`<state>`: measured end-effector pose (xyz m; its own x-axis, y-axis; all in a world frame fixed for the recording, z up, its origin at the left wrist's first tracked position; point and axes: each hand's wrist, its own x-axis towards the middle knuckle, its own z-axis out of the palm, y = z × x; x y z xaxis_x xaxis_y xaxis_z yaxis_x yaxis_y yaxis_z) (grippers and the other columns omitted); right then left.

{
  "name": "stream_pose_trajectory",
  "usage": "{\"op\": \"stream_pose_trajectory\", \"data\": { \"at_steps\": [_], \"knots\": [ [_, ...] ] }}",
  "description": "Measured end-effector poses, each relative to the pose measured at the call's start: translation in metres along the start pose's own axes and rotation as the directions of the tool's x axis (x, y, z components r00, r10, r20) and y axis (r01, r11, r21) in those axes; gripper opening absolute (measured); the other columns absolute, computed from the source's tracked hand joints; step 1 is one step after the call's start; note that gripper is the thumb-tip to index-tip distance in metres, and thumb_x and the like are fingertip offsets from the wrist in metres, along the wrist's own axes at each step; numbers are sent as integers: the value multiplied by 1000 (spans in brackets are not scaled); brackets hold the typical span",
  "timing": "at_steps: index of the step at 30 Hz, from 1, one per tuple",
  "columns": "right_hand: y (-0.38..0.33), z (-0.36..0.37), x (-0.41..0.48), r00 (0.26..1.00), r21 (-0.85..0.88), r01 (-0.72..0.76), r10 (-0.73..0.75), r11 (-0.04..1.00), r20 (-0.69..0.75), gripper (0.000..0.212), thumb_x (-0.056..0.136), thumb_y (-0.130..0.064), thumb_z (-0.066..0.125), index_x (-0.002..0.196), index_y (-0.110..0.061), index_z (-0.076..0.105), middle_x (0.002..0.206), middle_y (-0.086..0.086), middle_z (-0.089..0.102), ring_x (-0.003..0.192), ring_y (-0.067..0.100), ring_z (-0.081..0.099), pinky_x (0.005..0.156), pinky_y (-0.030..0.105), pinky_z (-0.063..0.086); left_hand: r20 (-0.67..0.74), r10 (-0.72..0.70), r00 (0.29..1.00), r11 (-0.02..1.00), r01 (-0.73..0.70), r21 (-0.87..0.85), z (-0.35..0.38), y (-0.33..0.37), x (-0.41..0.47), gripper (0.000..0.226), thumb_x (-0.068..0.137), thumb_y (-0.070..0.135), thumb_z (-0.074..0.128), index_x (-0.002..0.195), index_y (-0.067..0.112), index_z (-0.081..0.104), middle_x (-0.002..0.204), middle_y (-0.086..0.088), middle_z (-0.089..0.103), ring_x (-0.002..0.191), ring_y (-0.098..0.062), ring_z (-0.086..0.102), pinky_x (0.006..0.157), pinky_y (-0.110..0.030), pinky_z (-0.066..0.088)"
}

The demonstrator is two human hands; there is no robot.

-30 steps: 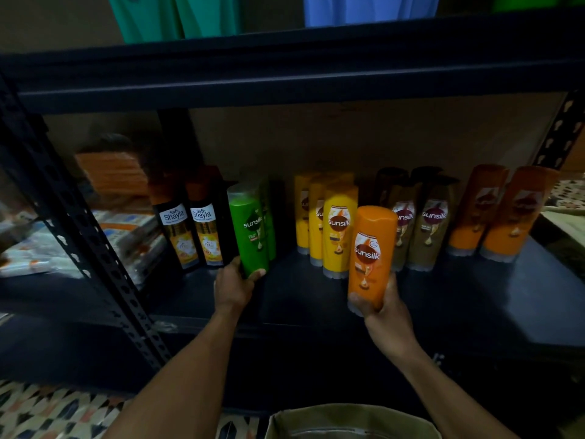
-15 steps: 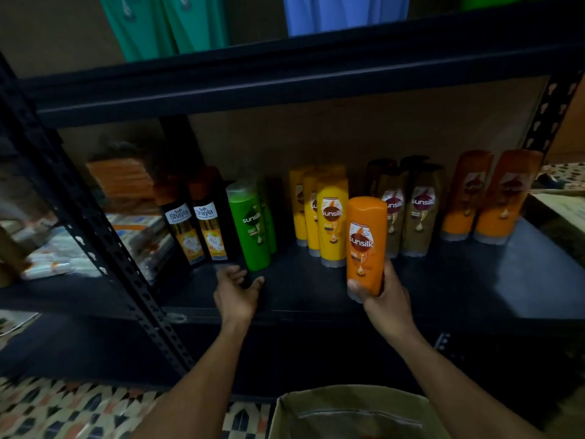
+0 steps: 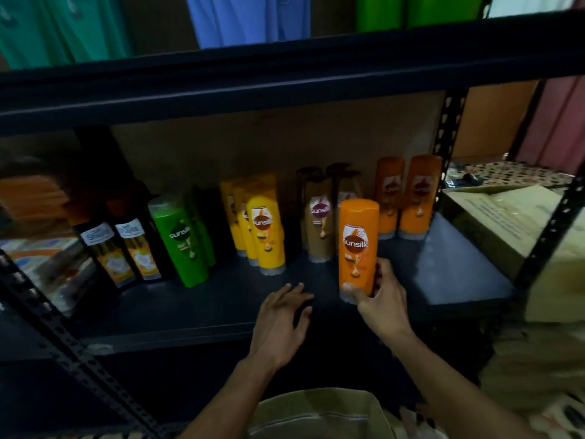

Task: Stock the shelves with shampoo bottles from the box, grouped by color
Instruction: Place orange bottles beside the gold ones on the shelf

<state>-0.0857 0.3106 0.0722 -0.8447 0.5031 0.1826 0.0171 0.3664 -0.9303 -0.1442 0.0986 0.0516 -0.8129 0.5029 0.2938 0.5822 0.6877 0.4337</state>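
Upright, orange bottle (image 3: 358,245) gripped low by right hand (image 3: 381,301)

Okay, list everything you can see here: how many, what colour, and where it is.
shelf: one, dark, middle.
black bottles: two, black, shelf's left.
green bottles: at least two, green, beside black.
yellow bottles: three, yellow, centre.
brown bottles: several, brown, right of yellow.
orange bottles: two, orange, back right.
held orange bottle: one, orange, front right.
cardboard box: one, tan, far right.
left hand: one, open, at shelf front.
right hand: one, gripping held orange bottle.
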Motion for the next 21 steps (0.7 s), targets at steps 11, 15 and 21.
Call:
{"op": "stream_pose_trajectory", "data": {
  "at_steps": [11,15,21],
  "knots": [
    [44,-72,84,986,-23,-34,30,999,-166,68,80,-34,86,138,-28,50,125,-3,63,114,22,62,96,42,51,207,173,963,985,-174,-12,45,59,77,41,108,46,39,149,43,45,167,18,25,156,-5,13,127,-30,7],
    [54,-81,104,977,-47,17,-27,999,-210,68,77,-32,88,135,-19,56,125,2,67,109,20,64,86,30,48,240,201,950,979,-197,-41,54,67,93,41,109,47,37,149,44,45,166,19,26,156,-5,13,128,-34,7],
    [59,-79,122,973,-12,18,-20,1000,-230,65,76,-37,88,132,-23,58,123,-4,67,109,14,63,92,31,50,201,214,956,977,-211,-36,65,65,105,39,109,47,38,147,45,47,164,21,30,154,-3,17,127,-35,12]
  ]
}}
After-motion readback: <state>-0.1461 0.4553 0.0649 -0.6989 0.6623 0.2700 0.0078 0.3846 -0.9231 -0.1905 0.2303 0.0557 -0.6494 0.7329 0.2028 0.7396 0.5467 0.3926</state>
